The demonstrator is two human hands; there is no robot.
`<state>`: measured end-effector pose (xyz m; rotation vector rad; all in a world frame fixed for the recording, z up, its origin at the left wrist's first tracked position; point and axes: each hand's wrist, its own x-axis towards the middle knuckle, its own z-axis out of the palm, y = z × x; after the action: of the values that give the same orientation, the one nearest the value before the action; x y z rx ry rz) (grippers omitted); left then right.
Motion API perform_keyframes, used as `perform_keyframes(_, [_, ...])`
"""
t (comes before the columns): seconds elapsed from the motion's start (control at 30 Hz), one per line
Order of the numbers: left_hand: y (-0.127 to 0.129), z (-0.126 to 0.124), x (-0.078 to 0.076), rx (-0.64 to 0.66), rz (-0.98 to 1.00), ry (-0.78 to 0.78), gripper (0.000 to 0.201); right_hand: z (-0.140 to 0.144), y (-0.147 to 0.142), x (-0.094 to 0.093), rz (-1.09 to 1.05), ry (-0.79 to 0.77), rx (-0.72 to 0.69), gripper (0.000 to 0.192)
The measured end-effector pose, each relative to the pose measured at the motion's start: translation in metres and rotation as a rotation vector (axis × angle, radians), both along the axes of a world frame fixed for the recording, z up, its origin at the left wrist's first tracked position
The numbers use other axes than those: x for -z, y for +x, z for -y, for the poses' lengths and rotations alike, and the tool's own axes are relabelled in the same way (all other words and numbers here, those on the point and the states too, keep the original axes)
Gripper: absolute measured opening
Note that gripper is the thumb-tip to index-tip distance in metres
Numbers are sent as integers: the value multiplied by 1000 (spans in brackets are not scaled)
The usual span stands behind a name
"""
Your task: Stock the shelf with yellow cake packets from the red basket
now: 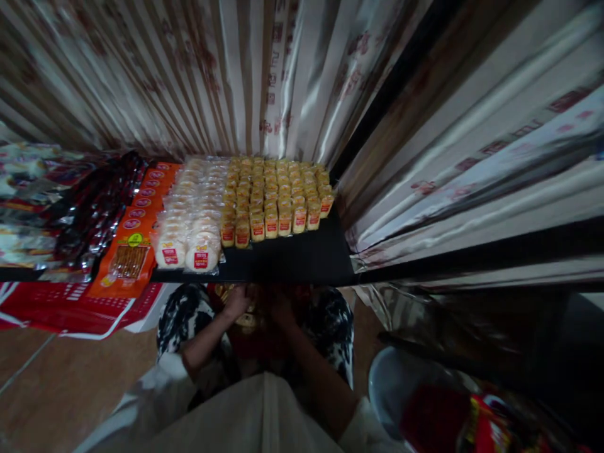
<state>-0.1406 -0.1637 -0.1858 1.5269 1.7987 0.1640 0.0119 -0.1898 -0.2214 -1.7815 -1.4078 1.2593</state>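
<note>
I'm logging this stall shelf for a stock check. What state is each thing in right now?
yellow snack packs: upright, in tight rows.
round cake packs: sealed, laid flat in overlapping rows.
orange packets: flat, overlapping.
dark wrappers: piled loosely.
left hand: below the shelf edge, fingers curled on a yellowish item.
right hand: beside it, in shadow; grip unclear.

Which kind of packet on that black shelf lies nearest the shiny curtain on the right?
The small yellow packs with red labels; the white round cakes and orange packets lie farther left.
</note>
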Motion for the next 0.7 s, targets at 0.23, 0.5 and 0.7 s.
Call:
perform_keyframes(0.23, [-5, 25, -34, -219, 491, -91, 29, 24, 16, -36, -9, 72, -83, 39])
perform_keyframes(0.5, [8, 33, -80, -71, 515, 12, 36, 38, 29, -68, -225, 108, -22, 35])
perform_keyframes(0.7, [31, 15, -114, 60, 377, 275, 31, 30, 42, -102, -249, 258, 8, 30])
